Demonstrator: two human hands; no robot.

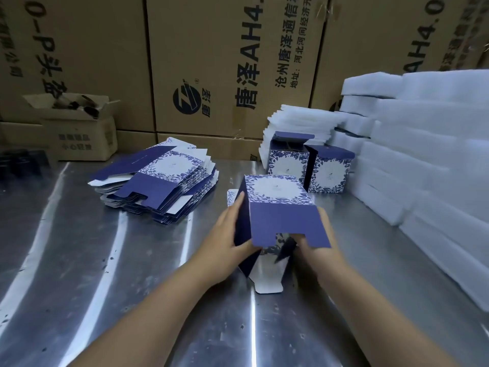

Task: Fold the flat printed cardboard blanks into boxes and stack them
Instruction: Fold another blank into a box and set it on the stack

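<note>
Here I see the brushed steel table (pixel 105 260) hemmed in on three sides; a wall of big brown corrugated cartons (pixel 211 62) closes the far edge, tall stacks of white foam sheets (pixel 423 154) line the right edge, and a small open brown carton (pixel 79 128) sits at the far left; the bare metal near the person and off to the left gives the widest room.

The half-formed blue-and-white floral cardboard box (pixel 275 207) sits mid-table between both hands, just in front of two finished upright printed boxes (pixel 288 160), with the fanned pile of flat printed blanks (pixel 164 181) well apart to its left; its top face carries a pale round panel ringed with blue leaves, its side wall is dark navy, and a plain blue notched flap hangs over the near end; a white-lined tab lies on the steel below.

Its long axis runs away from the person, open end nearest, printed face up.

The left hand (pixel 232 234) lies with straight fingers flat on the navy wall, thumb at the flap's corner; the right hand (pixel 317 247) pinches the flap, thumb tucked in the notch, fingers behind the right wall.
</note>
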